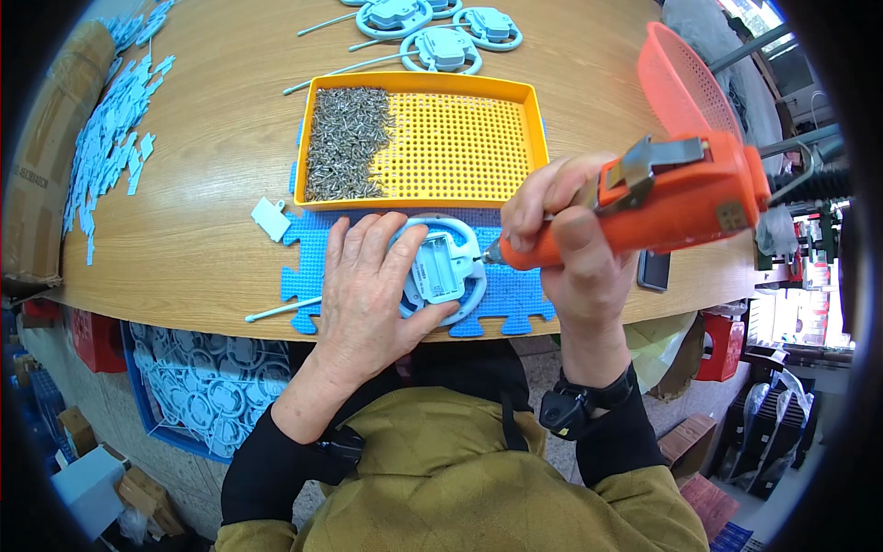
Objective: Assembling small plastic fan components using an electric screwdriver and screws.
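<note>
A light blue ring-shaped plastic housing (pixel 443 267) with an open battery compartment at its centre lies on a blue foam mat (pixel 520 299). My left hand (pixel 368 285) holds it down from the left, fingers over the ring and thumb along its near edge. A thin light blue stick sticks out from under that hand. My right hand (pixel 584 262) is wrapped around an orange electric screwdriver (pixel 681 202), held nearly level. Its bit points left and meets the right side of the housing's centre; whether a screw is at the tip, I cannot tell. A small light blue cover (pixel 270 219) lies left of the mat.
Beyond the mat stands a yellow perforated tray (pixel 414 204), small screws (pixel 345 143) heaped in its left part. Several similar housings (pixel 441 51) lie farther back. Light blue flat pieces (pixel 106 138) are piled left, beside a cardboard box (pixel 51 156). A red basket (pixel 676 83) stands right.
</note>
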Available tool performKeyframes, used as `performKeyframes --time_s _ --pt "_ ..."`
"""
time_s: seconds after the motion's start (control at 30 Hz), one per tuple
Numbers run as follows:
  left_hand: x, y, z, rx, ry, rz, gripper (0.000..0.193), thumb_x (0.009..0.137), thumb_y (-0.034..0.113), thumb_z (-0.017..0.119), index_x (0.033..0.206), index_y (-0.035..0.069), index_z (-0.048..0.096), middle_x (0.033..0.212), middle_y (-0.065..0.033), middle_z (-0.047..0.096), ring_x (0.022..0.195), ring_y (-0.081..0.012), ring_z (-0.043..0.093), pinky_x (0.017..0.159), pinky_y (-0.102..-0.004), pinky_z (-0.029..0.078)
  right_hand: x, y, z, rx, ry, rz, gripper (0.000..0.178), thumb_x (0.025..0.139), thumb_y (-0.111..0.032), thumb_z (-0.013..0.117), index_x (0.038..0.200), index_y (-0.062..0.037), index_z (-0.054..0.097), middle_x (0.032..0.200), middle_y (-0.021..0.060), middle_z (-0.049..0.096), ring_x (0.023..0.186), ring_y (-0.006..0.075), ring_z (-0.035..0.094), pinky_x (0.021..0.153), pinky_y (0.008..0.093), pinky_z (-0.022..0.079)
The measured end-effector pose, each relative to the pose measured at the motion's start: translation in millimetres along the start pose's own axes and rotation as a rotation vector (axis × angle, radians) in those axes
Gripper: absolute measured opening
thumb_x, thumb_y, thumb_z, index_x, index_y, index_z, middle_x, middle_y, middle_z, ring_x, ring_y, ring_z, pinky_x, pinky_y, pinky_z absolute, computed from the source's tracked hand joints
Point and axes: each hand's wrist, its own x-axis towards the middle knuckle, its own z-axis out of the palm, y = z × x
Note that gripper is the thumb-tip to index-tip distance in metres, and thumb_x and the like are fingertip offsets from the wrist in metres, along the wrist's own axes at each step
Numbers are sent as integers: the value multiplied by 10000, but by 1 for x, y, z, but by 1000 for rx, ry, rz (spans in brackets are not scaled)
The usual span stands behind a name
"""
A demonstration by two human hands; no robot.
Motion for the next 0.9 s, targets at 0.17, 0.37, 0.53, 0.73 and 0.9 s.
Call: performKeyframes --time_s 0.17,0.37,0.53,0.73,0.9 --pt "1 1 0 -13 -19 -24 677 609 306 811 1171 51 533 1239 -147 470 1188 -340 433 1055 -541 251 0 7 10 -210 -80 -109 324 811 -247 728 850 -49 475 693 82 540 595 151 534 520 266 443" --pt "4 3 -4 -14 -64 -48 727 603 304 815 1213 72 495 1243 -153 445 1198 -346 416 1052 -568 230 8 7 8 -39 29 62 306 807 -222 724 848 -51 473 669 76 534 552 149 513 470 269 417" --pt "-1 6 -2 -33 -40 -38 728 578 298 829 1184 63 499 1206 -165 445 1174 -355 426 1035 -582 227 -1 5 7 -16 5 -34 296 830 -262 693 849 -63 475 683 73 534 568 145 504 524 294 438" --pt "4 5 -4 5 -51 -60 715 563 282 839 1156 55 510 1202 -158 451 1168 -345 433 1031 -572 227 8 -4 0 -57 -4 27 395 854 -428 653 890 -72 486 710 65 530 579 147 507 556 296 438" --pt "-4 4 -3 -83 15 6 716 566 269 834 1173 74 508 1244 -156 449 1188 -340 428 1040 -587 205 13 -31 -10 101 38 -220 608 782 -539 691 1025 -25 474 786 124 570 609 181 538 524 284 469"
